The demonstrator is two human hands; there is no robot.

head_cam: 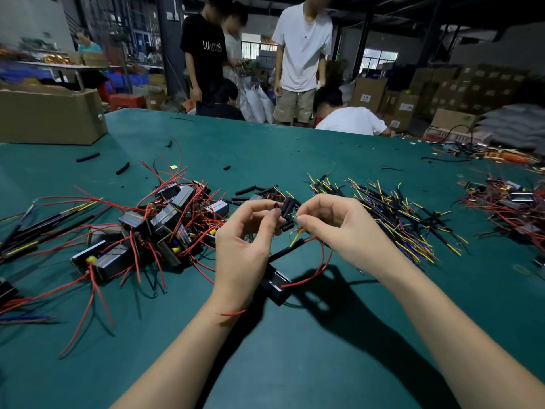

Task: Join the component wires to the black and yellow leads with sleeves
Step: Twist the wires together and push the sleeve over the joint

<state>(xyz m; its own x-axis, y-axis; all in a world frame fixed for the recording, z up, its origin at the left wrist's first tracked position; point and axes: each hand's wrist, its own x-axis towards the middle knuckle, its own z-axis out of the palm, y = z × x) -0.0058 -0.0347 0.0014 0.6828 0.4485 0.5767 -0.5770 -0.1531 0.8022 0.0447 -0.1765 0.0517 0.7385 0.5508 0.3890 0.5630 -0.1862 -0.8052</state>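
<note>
My left hand (246, 240) pinches the bare tip of a red wire at its fingertips. My right hand (336, 222) pinches the stripped end of a black and yellow lead (296, 236), whose black sheath slants down between the hands. The two tips are close together but apart. A short black sleeve (287, 207) shows just behind the fingertips. Below the hands a black component (275, 286) lies on the green table, its red wires (320, 265) looping up toward my hands.
A heap of black components with red wires (165, 222) lies left. A pile of black and yellow leads (395, 219) lies right. Loose black sleeves (244, 190) are scattered behind. A cardboard box (50, 116) sits far left. Several people stand past the table's far edge.
</note>
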